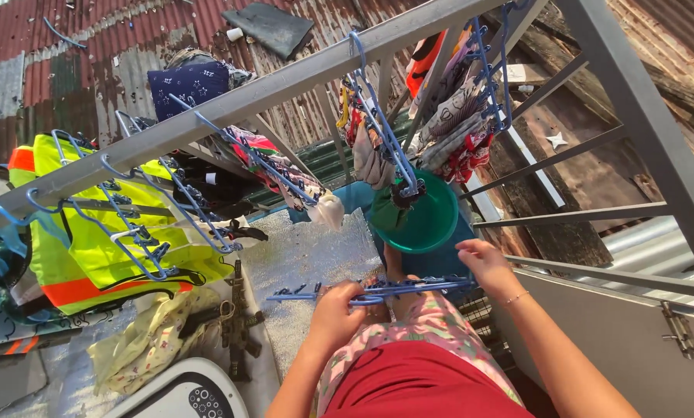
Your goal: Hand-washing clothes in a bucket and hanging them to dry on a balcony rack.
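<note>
Left hand [333, 313] grips the blue hanger [378, 290] tight; right hand [482, 262] steadies its far end with loose fingers; best kept level so the clips stay untangled.

The clip hanger [378, 290] held at the middle is blue, as are the hangers [207, 131] hooked on the grey metal rail [285, 85]. The basin [424, 220] below is green. The vests [99, 248] at the left are fluorescent yellow with orange bands. A cloth [188, 83] over the rail is navy with small white stars. The person's trousers [440, 321] are pink with a floral print, under a red top [416, 383]. The corrugated roof [91, 46] beyond is rust red and grey.
</note>
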